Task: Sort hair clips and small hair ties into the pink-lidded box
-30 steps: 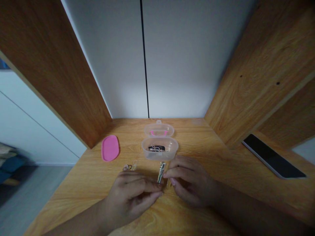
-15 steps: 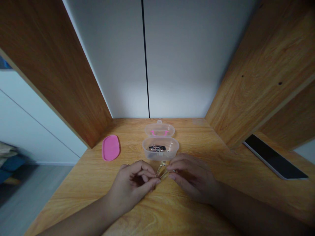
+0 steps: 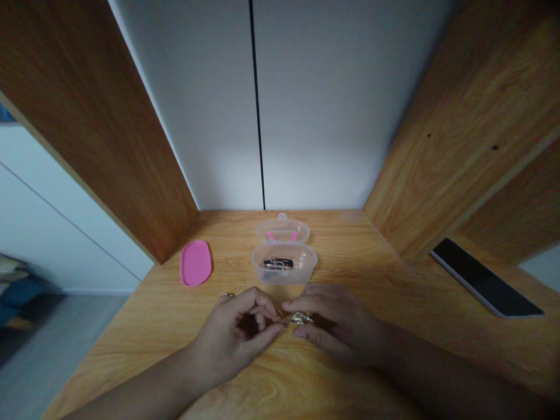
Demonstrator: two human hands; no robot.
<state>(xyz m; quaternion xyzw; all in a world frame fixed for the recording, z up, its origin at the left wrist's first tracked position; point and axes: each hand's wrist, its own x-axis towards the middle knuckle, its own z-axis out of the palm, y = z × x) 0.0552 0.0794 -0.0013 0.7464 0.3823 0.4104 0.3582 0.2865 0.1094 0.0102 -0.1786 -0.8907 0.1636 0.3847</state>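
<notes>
the left hand [image 3: 227, 338] pinches a gold-toned metal clip [image 3: 301, 318], its long axis running rightward to the right hand [image 3: 341, 324], whose hold i cannot tell.

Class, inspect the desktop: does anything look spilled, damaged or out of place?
Nothing looks spilled or damaged. One slight oddity: small bands lie loose on the desktop, partly hidden beyond the left hand, while other small items sit inside the box.

I see left hand [image 3: 238, 332] pinching shiny gold-toned metal piece [image 3: 300, 318], right hand [image 3: 341, 322] around it, open oval clear-plastic box [image 3: 308, 269] beyond
</notes>
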